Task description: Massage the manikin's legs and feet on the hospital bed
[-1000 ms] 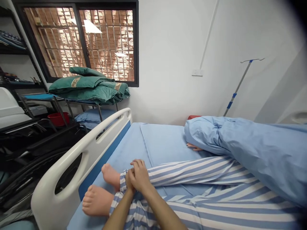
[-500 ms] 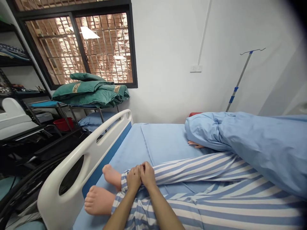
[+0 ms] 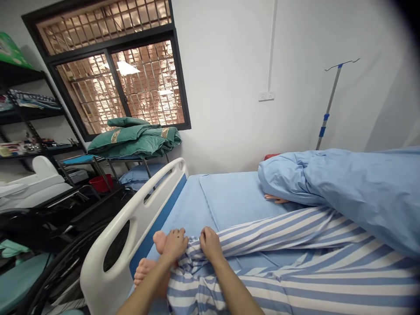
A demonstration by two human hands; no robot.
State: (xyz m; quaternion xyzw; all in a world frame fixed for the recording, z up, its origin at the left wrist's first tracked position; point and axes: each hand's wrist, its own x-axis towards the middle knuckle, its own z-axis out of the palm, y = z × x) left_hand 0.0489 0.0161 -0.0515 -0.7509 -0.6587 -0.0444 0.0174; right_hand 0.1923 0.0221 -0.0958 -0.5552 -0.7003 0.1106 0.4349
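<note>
A manikin in blue-and-white striped trousers [image 3: 282,232] lies on the bed, its bare feet towards the footboard. My left hand [image 3: 176,245] is wrapped over the ankle of the far foot [image 3: 159,240], partly covering it. A short way to the right, my right hand [image 3: 211,245] has its fingers curled on the same trouser leg, gripping the cloth. Between my hands the fabric is bunched up. My left forearm hides part of the near foot [image 3: 144,269]. What my fingertips do on the underside of the leg is hidden.
A white footboard [image 3: 95,262] borders the bed on the left. A blue quilt [image 3: 354,183] covers the manikin's upper part, with a manikin hand [image 3: 276,199] showing below it. An IV pole [image 3: 330,103] stands behind. Green bedding [image 3: 138,139] lies under the window.
My hands, together at the far trouser cuff before, are now apart. The left has moved onto the ankle; the right stays on the trouser leg. The view has shifted slightly.
</note>
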